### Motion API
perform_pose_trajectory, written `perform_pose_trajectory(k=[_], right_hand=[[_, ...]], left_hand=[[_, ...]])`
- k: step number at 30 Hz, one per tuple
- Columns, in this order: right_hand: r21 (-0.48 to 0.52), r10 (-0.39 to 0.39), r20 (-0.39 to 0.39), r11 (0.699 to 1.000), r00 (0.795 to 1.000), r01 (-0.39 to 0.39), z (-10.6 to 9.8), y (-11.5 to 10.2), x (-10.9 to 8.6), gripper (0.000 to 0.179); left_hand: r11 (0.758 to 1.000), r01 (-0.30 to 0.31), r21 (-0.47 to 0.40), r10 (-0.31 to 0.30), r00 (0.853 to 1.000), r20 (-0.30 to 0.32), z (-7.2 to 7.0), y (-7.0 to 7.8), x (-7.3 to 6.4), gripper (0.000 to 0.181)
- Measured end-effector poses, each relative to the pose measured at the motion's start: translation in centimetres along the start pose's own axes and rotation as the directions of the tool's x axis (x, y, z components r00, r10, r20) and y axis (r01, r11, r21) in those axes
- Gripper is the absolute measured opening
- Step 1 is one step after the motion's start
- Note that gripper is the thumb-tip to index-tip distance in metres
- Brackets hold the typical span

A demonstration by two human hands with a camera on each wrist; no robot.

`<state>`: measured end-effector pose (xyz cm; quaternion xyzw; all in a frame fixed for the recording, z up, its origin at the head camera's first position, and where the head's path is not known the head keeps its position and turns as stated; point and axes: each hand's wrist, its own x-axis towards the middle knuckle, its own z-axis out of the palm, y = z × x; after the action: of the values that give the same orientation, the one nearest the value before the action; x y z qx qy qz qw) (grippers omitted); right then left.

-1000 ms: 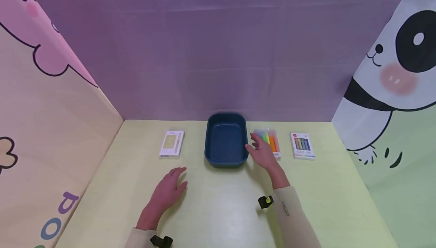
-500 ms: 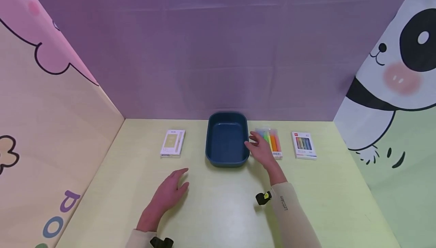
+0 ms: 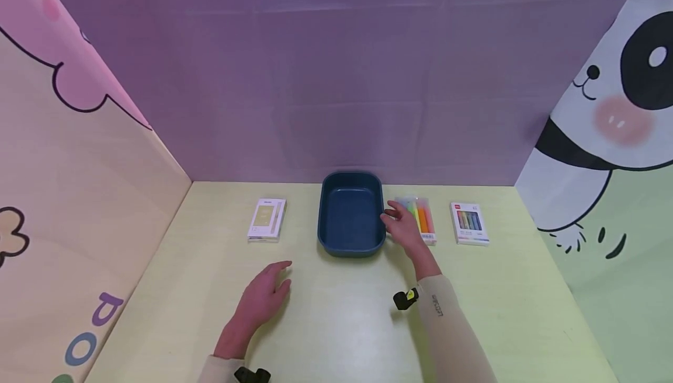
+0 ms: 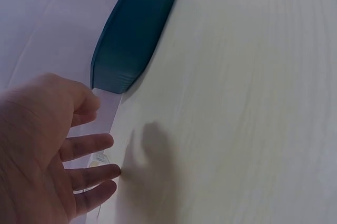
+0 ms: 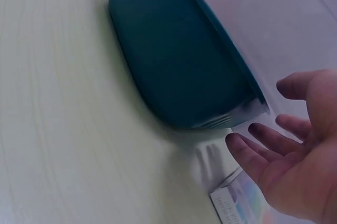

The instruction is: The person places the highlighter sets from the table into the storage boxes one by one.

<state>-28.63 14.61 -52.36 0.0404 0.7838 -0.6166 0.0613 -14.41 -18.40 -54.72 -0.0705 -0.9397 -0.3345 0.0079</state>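
Observation:
A deep dark blue rectangular bin (image 3: 351,249) stands at the back middle of the table, with nothing in it. My right hand (image 3: 402,225) hovers at its right rim, fingers loosely spread and holding nothing. Behind that hand lies a clear pack of coloured markers (image 3: 425,219), partly hidden by it. The right wrist view shows the fingertips (image 5: 239,142) close by the end of the bin (image 5: 174,50). My left hand (image 3: 261,298) floats over the table at the front left, its fingers extended and thumb apart, below a white box with a beige panel (image 3: 265,219).
A white box printed with coloured sticks (image 3: 468,224) lies right of the marker pack. The pale table (image 3: 336,324) meets a purple backdrop (image 3: 336,79) just behind the bin. Printed panels rise on the left (image 3: 105,178) and right (image 3: 620,237).
My right hand has shifted slightly away from me along the bin's right rim, its forearm following. The left hand has barely moved. The bin and packs keep their places.

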Motion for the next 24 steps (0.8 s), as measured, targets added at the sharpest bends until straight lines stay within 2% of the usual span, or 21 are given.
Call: perform_pose_trajectory(k=[7, 13, 24], right_hand=[[0.049, 0.040, -0.004, 0.998, 0.999, -0.040, 0.22, 0.17, -0.01, 0.049], [0.066, 0.034, -0.016, 0.997, 0.999, -0.033, 0.29, 0.37, -0.06, 0.048], [0.087, 0.036, -0.031, 0.996, 0.999, -0.033, 0.44, 0.60, 0.06, 0.048]], left_hand=[[1.000, -0.029, 0.008, 0.029, 0.998, -0.047, -0.24, -0.09, -0.08, 0.038], [0.999, -0.045, 0.005, 0.045, 0.996, -0.082, -0.29, -0.06, -0.05, 0.037], [1.000, -0.021, -0.017, 0.020, 0.998, -0.056, -0.27, -0.12, -0.08, 0.037]])
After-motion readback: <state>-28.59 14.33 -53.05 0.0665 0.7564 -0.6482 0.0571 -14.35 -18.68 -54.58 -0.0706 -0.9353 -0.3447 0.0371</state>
